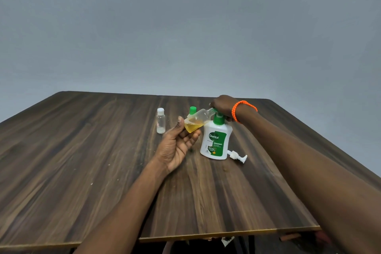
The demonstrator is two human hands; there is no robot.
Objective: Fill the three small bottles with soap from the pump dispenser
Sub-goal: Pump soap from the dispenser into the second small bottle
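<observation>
Head view, one frame. Bench [103,171]: dark wood-grain top, grey wall behind. Pump dispenser [215,140], white body w/ green label and green pump head, stands upright right of centre, toward the far edge. Right hand [221,107], orange beaded bracelet [243,109] at wrist, sits on top of the pump head; fingers curled down over it, grip closed on the pump. Left hand [177,146], palm up, holds a small clear bottle [195,121] just left of the dispenser: thumb on the near side, fingers cupped under the base, grip closed round the bottle. Bottle tilted steeply, base low-left, uncapped neck up-right at the pump spout, under the right hand; contact between neck and spout cannot be confirmed. Yellow soap pooled in the bottle's lower part, approx. a third full; rest clear. Second small bottle [160,121], clear w/ white cap, stands upright on the bench, left of the held bottle, apart from it; looks empty. Green cap [192,110] shows behind the held bottle, toward the far edge; what it sits on is hidden. White pump part [237,155] lies on its side on the bench, just right of the dispenser's base. Both forearms bare, reaching in from the near edge.
</observation>
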